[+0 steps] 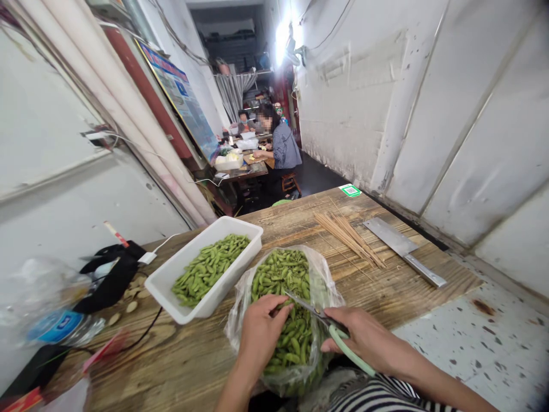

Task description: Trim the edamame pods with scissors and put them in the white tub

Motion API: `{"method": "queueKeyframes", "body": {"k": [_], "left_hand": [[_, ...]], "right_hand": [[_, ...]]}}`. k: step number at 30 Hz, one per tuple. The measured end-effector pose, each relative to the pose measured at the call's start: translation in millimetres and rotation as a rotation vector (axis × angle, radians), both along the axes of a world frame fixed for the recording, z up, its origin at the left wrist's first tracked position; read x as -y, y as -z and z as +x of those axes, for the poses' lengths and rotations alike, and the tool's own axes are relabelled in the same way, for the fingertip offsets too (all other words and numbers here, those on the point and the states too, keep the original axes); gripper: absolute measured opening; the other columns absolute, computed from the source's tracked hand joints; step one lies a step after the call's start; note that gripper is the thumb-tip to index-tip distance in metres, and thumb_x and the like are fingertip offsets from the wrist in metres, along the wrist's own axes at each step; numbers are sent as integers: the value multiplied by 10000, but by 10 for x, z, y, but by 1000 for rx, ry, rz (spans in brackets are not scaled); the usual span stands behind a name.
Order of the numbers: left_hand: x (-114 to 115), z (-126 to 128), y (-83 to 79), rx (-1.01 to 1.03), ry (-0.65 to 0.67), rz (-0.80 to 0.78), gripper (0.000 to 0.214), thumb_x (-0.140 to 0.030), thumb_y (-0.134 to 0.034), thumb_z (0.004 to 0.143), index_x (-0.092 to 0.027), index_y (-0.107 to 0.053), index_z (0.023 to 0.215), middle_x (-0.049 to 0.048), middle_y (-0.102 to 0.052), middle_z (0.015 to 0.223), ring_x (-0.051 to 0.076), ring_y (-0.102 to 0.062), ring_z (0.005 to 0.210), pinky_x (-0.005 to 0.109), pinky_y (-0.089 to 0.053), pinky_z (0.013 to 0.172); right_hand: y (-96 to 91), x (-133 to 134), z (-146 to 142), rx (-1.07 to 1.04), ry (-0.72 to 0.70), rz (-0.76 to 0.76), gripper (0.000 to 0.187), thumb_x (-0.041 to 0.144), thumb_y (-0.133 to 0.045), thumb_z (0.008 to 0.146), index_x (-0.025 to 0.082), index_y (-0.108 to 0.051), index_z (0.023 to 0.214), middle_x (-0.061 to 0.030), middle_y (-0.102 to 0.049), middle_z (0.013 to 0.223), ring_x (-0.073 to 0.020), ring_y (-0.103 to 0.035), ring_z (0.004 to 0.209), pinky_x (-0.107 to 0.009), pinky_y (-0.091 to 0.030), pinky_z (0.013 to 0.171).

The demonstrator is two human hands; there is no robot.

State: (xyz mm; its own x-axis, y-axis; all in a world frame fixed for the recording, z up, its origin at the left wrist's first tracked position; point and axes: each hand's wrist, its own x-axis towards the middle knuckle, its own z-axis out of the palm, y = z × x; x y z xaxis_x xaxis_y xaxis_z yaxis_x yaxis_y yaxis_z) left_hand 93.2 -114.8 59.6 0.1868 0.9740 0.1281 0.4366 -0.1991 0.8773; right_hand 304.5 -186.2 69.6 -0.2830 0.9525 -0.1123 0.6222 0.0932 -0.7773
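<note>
Green edamame pods (295,343) fill a clear plastic bag (325,264) at the table's near edge. Over the bag, my left hand (263,323) is closed in a pinch on an edamame pod, mostly hidden by the fingers. My right hand (364,337) grips a pair of scissors (345,343) with pale green handles. Their blades point left, the tips close to my left fingertips. Left of the bag stands a white plastic tub (254,243) holding more edamame pods (210,269).
A cleaver (394,237) and a bundle of thin wooden skewers (349,237) lie at the right of the wooden table (171,366). At the left are a plastic bottle (64,326), a black cable and a dark bag. Farther back, people sit at another table.
</note>
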Motion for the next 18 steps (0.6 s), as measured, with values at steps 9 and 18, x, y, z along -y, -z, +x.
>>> {"method": "queueKeyframes", "body": {"k": [9, 18], "left_hand": [[-77, -59, -69, 464, -96, -343, 218, -345, -759, 631, -173, -688, 746, -21, -587, 607, 100, -535, 545, 209, -455, 531], [-61, 14, -136, 1025, -278, -660, 182, -28, -719, 662, -130, -585, 594, -10, -621, 640, 66, -637, 625, 99, -540, 574]], "right_hand": [[91, -33, 30, -126, 26, -36, 368, 529, -586, 813, 172, -627, 893, 22, -564, 660, -143, -533, 601, -196, -380, 537], [-6, -1, 39, -225, -119, -54, 402, 511, -536, 854, 155, -596, 1031, -9, -598, 804, -142, -529, 674, -206, -431, 615]]}}
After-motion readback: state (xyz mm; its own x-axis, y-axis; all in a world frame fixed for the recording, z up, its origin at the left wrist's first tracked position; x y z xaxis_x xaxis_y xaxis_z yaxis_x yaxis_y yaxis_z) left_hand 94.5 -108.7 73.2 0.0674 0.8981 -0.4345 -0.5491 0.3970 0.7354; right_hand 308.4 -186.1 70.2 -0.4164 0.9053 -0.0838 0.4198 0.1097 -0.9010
